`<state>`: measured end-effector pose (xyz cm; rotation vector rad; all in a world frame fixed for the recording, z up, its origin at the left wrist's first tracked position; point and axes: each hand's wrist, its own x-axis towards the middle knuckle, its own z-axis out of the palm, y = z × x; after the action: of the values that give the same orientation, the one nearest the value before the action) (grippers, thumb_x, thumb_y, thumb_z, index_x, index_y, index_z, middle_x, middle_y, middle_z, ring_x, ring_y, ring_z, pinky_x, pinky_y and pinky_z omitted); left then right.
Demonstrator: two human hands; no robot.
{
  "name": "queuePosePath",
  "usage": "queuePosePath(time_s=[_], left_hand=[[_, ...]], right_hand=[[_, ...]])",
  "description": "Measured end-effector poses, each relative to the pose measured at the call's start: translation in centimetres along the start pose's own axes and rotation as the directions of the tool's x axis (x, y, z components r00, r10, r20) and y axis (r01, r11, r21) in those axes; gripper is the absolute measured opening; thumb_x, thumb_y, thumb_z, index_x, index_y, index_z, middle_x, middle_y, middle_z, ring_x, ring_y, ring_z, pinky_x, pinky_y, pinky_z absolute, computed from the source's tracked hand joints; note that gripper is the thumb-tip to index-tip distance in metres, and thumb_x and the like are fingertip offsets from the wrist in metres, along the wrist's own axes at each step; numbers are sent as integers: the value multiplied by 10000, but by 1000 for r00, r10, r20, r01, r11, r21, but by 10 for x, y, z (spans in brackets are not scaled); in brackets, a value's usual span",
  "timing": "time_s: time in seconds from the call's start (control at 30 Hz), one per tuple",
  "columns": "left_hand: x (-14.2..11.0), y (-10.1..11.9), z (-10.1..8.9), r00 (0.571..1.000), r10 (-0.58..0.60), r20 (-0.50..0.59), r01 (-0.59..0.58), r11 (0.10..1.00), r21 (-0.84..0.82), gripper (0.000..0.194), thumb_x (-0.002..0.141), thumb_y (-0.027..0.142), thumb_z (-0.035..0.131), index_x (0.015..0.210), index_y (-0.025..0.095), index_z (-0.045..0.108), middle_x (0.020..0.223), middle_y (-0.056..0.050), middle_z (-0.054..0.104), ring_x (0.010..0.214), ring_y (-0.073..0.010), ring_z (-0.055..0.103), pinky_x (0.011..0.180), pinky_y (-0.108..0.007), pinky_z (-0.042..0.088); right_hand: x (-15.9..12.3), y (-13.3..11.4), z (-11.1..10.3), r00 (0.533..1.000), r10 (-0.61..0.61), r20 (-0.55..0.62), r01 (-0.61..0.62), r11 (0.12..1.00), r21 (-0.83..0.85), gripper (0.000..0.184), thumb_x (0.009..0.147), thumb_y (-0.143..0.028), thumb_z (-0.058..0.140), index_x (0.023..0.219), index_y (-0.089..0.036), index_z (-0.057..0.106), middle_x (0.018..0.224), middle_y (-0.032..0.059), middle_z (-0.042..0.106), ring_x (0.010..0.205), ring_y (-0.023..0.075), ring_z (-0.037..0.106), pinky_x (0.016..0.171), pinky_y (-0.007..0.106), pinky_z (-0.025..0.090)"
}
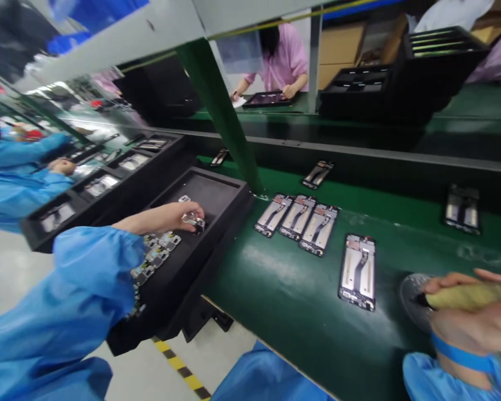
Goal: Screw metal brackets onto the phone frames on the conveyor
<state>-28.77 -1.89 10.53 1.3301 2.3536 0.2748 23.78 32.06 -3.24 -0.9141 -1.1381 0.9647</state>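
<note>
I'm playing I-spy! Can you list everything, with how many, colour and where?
Phone panels: seven, silver and black, on near bench
Near bench: one, green, centre right
Circuit boards: several, grey, in near tray
Trays: several, black, left and top right
Nearest post: one, green, centre
Floor tape: one, yellow and black, below
Workers: at least two, pink or blue clothes, left and top
Round item: one, clear, beside tool
Tool: one, yellowish, lower right
Left hand: one, bare, over near tray
Right hand: one, bare, holding tool

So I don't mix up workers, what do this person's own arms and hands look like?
The sleeves are loose, wrinkled and bright blue. The left hand and right hand are both ungloved; a blue band circles the right wrist.
</note>
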Motion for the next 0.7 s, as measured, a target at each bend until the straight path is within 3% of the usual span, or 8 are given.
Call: queuePosePath(time_s=[0.13, 0.2, 0.27, 0.33, 0.4, 0.5, 0.6, 0.7], left_hand=[[1, 4, -27, 996, 69, 54, -74, 993, 96, 1041, 688, 1159, 436, 803, 176, 760, 744, 85, 714, 743, -47, 636, 796, -165, 512], [-12, 26, -38, 990, 119, -74, -103, 976, 194, 1026, 745, 1144, 403, 777, 181, 755, 750, 86, 695, 734, -44, 624, 784, -169, 494], [-31, 63, -30, 926, 238, -292, -137, 934, 329, 896, 909, 1039, 432, 869, 215, 783, 841, 72, 717, 770, -66, 643, 771, -191, 494], [-51, 109, 3, 868, 354, -348, -238, 912, 335, 564, 1115, 756, 514, 1048, 277, 803, 1006, 45, 767, 878, -116, 711, 820, -246, 551], [-62, 153, 56, 851, 462, -251, -416, 884, 214, 258, 1179, 399, 547, 1125, 316, 785, 1060, 20, 792, 945, -157, 746, 843, -291, 586], [-51, 199, 145, 836, 526, -157, -509, 850, 139, 226, 1108, 167, 621, 1212, 290, 778, 1145, -29, 808, 995, -194, 764, 874, -345, 561], [-21, 211, 206, 776, 610, -161, -603, 792, 99, 304, 1130, 117, 577, 1282, 283, 782, 1136, -32, 828, 1005, -183, 775, 941, -354, 536], [1, 200, 227, 708, 672, -215, -675, 734, 73, 429, 1162, 88, 494, 1429, 314, 742, 1176, -25, 855, 1116, -174, 797, 1017, -352, 536]], right_hand=[[-2, 1, 5, 992, -123, -9, 123, 992, 35, 606, 861, -812, 612, 965, -217, 657, 576, 0, 607, 419, 247, 565, 458, 429, 500], [-3, -3, 8, 993, -115, -7, 115, 992, 46, 620, 867, -814, 597, 961, -204, 654, 566, 5, 605, 403, 244, 563, 444, 415, 493], [-4, -6, 8, 997, -80, 2, 80, 995, 51, 605, 845, -797, 622, 956, -203, 648, 566, 8, 613, 403, 243, 565, 436, 403, 482], [-4, -8, 8, 999, -45, 5, 45, 998, 42, 601, 831, -792, 638, 962, -205, 645, 581, 6, 622, 420, 240, 575, 455, 407, 492], [-5, -9, 7, 999, -47, 2, 47, 999, 19, 661, 827, -851, 624, 973, -207, 642, 594, 5, 624, 431, 238, 582, 484, 423, 509], [-6, -10, 7, 997, -78, -1, 78, 997, 1, 748, 802, -941, 597, 980, -216, 641, 592, -2, 616, 428, 236, 571, 500, 439, 514], [-7, -11, 8, 999, -49, 10, 49, 999, 6, 722, 784, -924, 620, 973, -227, 648, 583, -7, 612, 430, 244, 563, 492, 442, 501], [-6, -10, 8, 997, -71, -9, 71, 997, -17, 737, 799, -947, 581, 955, -229, 643, 578, -4, 610, 423, 243, 558, 498, 451, 503]])
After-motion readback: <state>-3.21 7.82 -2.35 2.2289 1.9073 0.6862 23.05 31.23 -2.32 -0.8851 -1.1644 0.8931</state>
